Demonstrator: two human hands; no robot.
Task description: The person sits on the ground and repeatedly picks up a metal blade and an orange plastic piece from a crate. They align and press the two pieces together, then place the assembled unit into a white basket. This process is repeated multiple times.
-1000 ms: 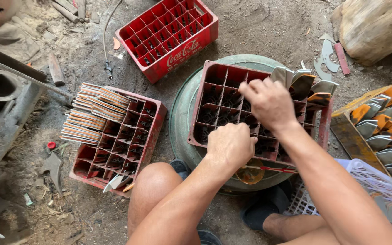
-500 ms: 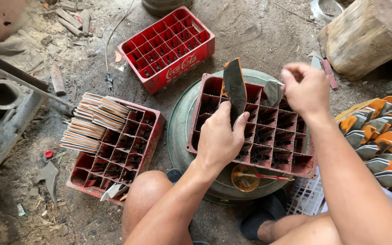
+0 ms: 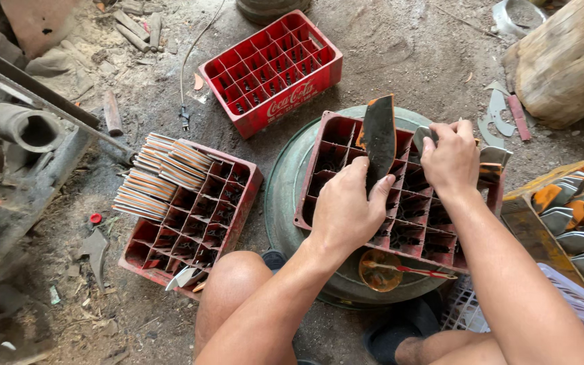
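My left hand (image 3: 347,209) grips a dark metal blade (image 3: 378,138) (tip up) above the red crate (image 3: 400,203); my right hand (image 3: 451,159) closes on blades (image 3: 491,159) at its far corner.

Both hands (image 3: 349,209) (image 3: 451,159) clenched, arms outstretched

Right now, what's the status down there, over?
Left hand holds dark blade upright. Right hand at red crate far corner, on blades there. Nothing in the way.
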